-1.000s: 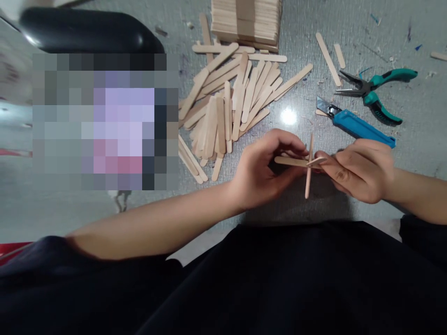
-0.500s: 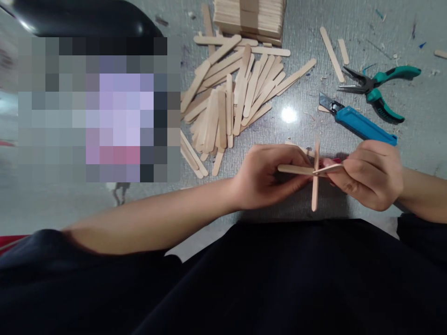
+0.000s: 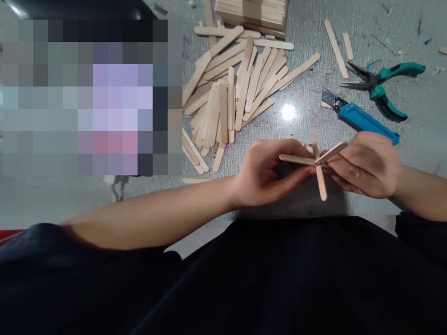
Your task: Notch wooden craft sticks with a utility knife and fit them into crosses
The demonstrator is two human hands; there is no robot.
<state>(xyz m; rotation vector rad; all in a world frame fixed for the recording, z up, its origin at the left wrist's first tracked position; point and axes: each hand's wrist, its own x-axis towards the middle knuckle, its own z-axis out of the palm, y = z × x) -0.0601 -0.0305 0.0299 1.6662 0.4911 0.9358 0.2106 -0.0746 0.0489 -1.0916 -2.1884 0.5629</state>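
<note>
Both my hands hold a small cluster of crossed wooden craft sticks (image 3: 317, 164) just above the grey floor. My left hand (image 3: 268, 174) is curled, its fingers pinching the horizontal stick's left end. From the right, my right hand (image 3: 363, 163) pinches the sticks where they cross; one stick angles up to the right over its fingers, another points down. A loose pile of craft sticks (image 3: 230, 88) lies beyond my left hand.
A bundled stack of sticks (image 3: 253, 11) stands at the top. Teal-handled pliers (image 3: 380, 83) and a blue utility knife (image 3: 359, 118) lie at the right, with two loose sticks (image 3: 337, 42) above them. A blurred patch covers the left. My dark-clothed lap fills the bottom.
The crossed sticks have turned in my hands: the upright stick now tilts, and one stick sticks up to the right. The view has shifted slightly downward.
</note>
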